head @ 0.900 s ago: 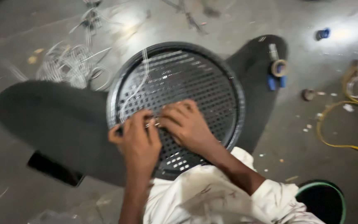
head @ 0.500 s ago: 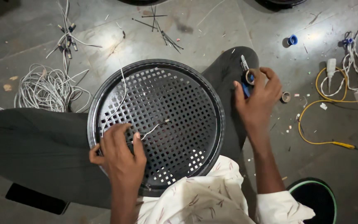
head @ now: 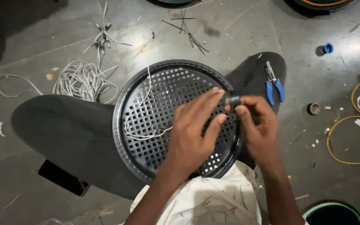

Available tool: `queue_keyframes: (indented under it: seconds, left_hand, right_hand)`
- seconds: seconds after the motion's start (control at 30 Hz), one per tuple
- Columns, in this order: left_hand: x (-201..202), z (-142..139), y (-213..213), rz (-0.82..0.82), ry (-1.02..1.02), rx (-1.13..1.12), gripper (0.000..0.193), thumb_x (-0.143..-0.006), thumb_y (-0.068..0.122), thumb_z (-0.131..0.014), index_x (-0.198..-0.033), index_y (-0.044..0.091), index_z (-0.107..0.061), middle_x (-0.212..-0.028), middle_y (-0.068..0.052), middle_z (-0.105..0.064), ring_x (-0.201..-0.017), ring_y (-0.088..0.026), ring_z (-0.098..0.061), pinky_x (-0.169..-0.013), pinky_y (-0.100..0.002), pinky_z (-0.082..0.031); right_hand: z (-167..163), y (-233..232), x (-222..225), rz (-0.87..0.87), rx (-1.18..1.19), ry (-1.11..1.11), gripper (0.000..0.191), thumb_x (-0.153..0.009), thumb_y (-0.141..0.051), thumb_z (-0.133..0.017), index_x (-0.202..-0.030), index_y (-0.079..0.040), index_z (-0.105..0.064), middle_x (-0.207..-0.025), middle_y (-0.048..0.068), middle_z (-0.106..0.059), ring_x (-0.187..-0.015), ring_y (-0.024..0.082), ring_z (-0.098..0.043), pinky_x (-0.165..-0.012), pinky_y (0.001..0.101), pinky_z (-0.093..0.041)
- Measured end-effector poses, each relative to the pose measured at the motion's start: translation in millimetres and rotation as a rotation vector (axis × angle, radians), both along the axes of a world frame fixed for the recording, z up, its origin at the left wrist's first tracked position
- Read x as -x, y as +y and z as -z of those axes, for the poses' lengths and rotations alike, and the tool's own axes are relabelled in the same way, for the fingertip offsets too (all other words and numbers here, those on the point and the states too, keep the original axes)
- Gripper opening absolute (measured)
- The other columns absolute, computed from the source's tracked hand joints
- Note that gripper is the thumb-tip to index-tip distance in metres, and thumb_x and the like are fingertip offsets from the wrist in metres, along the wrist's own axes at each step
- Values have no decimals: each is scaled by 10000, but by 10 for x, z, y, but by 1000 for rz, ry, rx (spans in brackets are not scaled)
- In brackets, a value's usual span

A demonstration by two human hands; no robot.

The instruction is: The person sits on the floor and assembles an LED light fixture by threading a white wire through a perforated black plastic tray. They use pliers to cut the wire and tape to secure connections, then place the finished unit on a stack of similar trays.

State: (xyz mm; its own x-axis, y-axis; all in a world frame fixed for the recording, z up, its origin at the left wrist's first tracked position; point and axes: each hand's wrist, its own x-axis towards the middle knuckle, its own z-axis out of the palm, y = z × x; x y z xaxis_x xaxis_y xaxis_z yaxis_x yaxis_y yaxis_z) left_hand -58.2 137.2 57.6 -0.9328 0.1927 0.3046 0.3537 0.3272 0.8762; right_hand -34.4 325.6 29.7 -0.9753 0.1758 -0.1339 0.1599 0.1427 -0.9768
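a: ok, fingers first. right hand [head: 260,125] has thumb and forefinger pinched shut on a small dark roll of tape [head: 233,100]. left hand [head: 194,129] has its fingers [head: 207,102] stretched out nearly straight, tips meeting the same roll from the other side. can't tell if the left actually grips it or just touches.

b: where's the roll sitting?

a: held in the air over the right edge of the round black grille [head: 163,121], just above its rim.

b: grille position?

a: flat across the person's lap, resting on dark trouser legs [head: 67,133]. a thin white wire [head: 140,112] is threaded over the mesh, looping from the top rim down to the middle, ending just left of the left hand.

b: tools nearby?

a: blue-handled pliers [head: 273,85] lying on the right knee, just beyond the right hand, not touched.

b: farther out?

a: grey concrete floor [head: 30,41]. a tangle of white cable [head: 80,79] up left, near the grille. a yellow cable [head: 338,141] curving at far right. a small blue cap [head: 327,48] upper right, well apart. a green-rimmed bucket [head: 334,213] at bottom right corner. a dark flat phone [head: 63,178] on the floor lower left.
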Motion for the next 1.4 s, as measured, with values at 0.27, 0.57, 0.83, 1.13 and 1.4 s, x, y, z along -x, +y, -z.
queue_keyframes:
  seconds: [0.27, 0.57, 0.83, 1.13, 1.4]
  left_hand:
    - [-67, -169, 49, -102, -3, -26, 328, -942, 126, -760, -1261, 83, -703, -1295, -85, -709, -1174, -264, -696, -1046, -379, -507]
    - [-67, -263, 48, -138, 49, -72, 179, -944, 37, -734, -1118, 46, -695, -1214, -89, -739, -1122, -255, -733, -1018, -376, -523]
    - [63, -308, -160, 3, 138, 72, 190, -935, 30, -729, -1118, 23, -678, -1175, -110, -708, -1094, -289, -717, -974, -387, -557]
    - [182, -211, -250, 186, 188, 272, 316, -849, 53, -719, -1121, 4, -565, -1141, -146, -617, -918, -360, -671, -813, -450, -522]
    - [248, -156, -293, 93, -315, -107, 118, -1010, 82, -563, -1106, 18, -587, -1004, -130, -699, -885, -273, -734, -798, -364, -571]
  right_hand:
    - [-308, -75, -110, -187, -19, 89, 305, -1031, -17, -591, -1331, 36, -598, -1277, 100, -638, -1200, 150, -599, -1037, 283, -472]
    - [-355, -157, -101, -185, -81, 172, 273, -991, 39, -637, -1265, 42, -629, -1297, 134, -657, -1242, 189, -613, -1083, 308, -464]
    - [-556, -169, -57, -270, -511, 297, 273, -913, 18, -713, -1184, 11, -682, -1177, 144, -710, -1232, 302, -637, -1055, 361, -482]
    - [-568, -222, -5, -359, -470, 305, 285, -878, 35, -711, -1160, -2, -691, -1156, 128, -719, -1199, 301, -659, -1065, 392, -481]
    - [-417, -270, -31, -298, -264, 141, 263, -888, 32, -695, -1151, 27, -693, -1157, 129, -733, -1143, 243, -676, -1006, 338, -500]
